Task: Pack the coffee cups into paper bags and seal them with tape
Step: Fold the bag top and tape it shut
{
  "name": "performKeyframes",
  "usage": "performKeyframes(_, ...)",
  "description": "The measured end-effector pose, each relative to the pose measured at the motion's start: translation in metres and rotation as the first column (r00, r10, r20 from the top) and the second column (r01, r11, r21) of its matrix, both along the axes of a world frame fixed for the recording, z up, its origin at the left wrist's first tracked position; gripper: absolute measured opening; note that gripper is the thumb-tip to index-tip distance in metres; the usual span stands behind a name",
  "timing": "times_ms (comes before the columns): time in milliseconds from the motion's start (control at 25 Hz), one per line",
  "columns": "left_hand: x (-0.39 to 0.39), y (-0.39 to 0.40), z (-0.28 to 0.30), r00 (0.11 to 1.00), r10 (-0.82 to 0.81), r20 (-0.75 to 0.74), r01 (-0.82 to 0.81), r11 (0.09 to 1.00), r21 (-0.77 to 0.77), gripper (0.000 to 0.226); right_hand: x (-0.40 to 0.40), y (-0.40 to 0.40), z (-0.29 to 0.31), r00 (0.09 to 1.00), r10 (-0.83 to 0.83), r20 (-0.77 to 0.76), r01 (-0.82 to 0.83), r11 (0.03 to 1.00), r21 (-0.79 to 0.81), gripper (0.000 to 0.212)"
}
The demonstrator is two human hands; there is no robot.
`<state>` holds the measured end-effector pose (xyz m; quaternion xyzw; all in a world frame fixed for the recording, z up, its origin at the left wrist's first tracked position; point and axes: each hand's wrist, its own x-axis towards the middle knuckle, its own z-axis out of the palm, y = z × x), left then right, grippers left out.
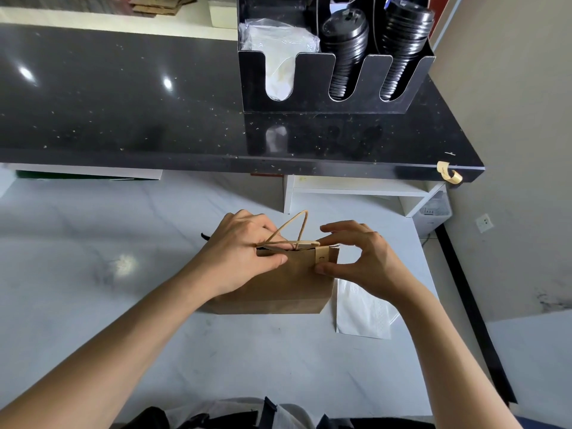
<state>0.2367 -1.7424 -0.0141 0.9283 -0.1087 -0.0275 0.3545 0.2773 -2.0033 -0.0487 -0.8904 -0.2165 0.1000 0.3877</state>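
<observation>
Brown kraft paper bag [278, 289] sits upright on the white marble-look counter [93, 274], pretty much dead centre, with both hands working its top edge. Starting on the left, the left hand [244, 252] pinches the bag's mouth closed, thumb on the near face and fingers [247, 222] curled over the far side, right where the twisted paper handles [294, 230] come up; one handle loop stands up, the other lies flat along the rim. Moving right, a small tan strip of tape [322, 257] is folded over the top edge of the bag, and the right hand [362, 258] presses it down, thumb touching just under the strip, the other fingers arched over the back. I can't tell what's inside the bag since the mouth is held shut. Just beside the bag on the right lies a flat white paper sheet [362, 311], maybe a napkin or another bag, hard to say. Further back and up on the black speckled ledge [123, 103] there's a black organizer [322, 100] holding stacks of black lids [343, 48], and a curl of tan tape [448, 176] stuck at the ledge's right corner.
</observation>
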Motion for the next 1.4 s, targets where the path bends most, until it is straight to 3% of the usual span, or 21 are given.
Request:
performKeyframes(80, 0.0, 0.002, -0.002, 1.0, 0.0, -0.01, 0.0, 1.0, 0.0, 0.033, -0.004, 0.0, 0.008, 1.0, -0.008, -0.001, 0.008, 0.998, 0.062, 0.033)
performKeyframes(240, 0.001, 0.002, -0.006, 1.0, -0.003, -0.009, 0.004, 1.0, 0.023, 0.015, -0.007, 0.004, 0.011, 0.998, -0.054, -0.017, 0.056, 0.98, 0.191, 0.017)
performKeyframes(520, -0.001, 0.0, 0.0, 1.0, -0.001, -0.027, 0.001, 1.0, -0.002, 0.039, -0.01, 0.011, 0.004, 0.993, -0.098, -0.061, 0.112, 0.945, 0.308, 0.013)
performKeyframes(760, 0.0, 0.003, -0.005, 0.999, -0.05, -0.01, 0.05, 0.997, 0.053, 0.018, -0.012, 0.007, 0.0, 0.988, -0.099, -0.122, 0.129, 0.955, 0.267, 0.008)
performKeyframes(880, 0.003, 0.005, -0.008, 0.998, -0.063, 0.016, 0.062, 0.995, 0.073, 0.019, -0.011, 0.008, -0.003, 0.984, -0.11, -0.141, 0.15, 0.935, 0.32, 0.012)
performKeyframes(1000, 0.002, 0.007, -0.008, 0.997, -0.074, 0.021, 0.073, 0.996, 0.056, 0.019, -0.009, 0.003, -0.006, 0.986, -0.079, -0.145, 0.116, 0.957, 0.266, 0.021)
performKeyframes(1400, 0.001, 0.006, -0.011, 0.998, -0.055, 0.035, 0.055, 0.998, -0.014, 0.025, -0.015, -0.001, -0.002, 0.981, -0.117, -0.153, 0.148, 0.967, 0.206, 0.018)
